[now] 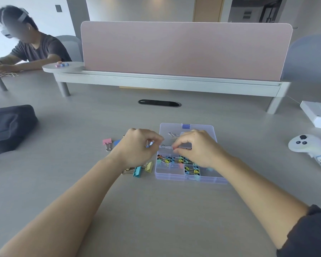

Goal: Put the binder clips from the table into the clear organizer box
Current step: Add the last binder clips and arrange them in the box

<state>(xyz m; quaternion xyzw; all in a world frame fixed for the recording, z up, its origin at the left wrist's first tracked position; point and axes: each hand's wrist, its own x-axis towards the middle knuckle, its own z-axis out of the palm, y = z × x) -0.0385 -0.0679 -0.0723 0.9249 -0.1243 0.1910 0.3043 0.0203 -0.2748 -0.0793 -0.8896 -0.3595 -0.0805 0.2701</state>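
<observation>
- left hand (137, 148) just left of the clear organizer box (174, 178), fingers curled, fingertips pinching a small blue clip (149, 145)
- right hand (197, 148) over the middle of the box, thumb and forefinger pinching a silver-handled clip (166, 146); wire handles stick out to the left, body mostly hidden by the fingers, colour hard to tell
- the two held clips are close together near the box's left wall, not clearly touching
- box lies flat on the surface (156, 210), lid not visible, blue latch (186, 126) on the far edge
- box front compartments hold packed small multicolour clips (174, 159), a second batch (192, 170) nearer the front rim
- one silver wire clip (173, 134) in a far compartment
- loose clips on the surface left of the box: pink clip (107, 141), a blue clip (116, 142) partly behind the left hand, teal clip (137, 171) and yellow clip (149, 166) by the left wrist
- dark bag (9, 127) far left, white controller (311, 147) with a handwritten label at right, white box (317, 114) beyond it
- pink divider (185, 51) on a raised shelf at the back; another person (35, 49) seated at far left
</observation>
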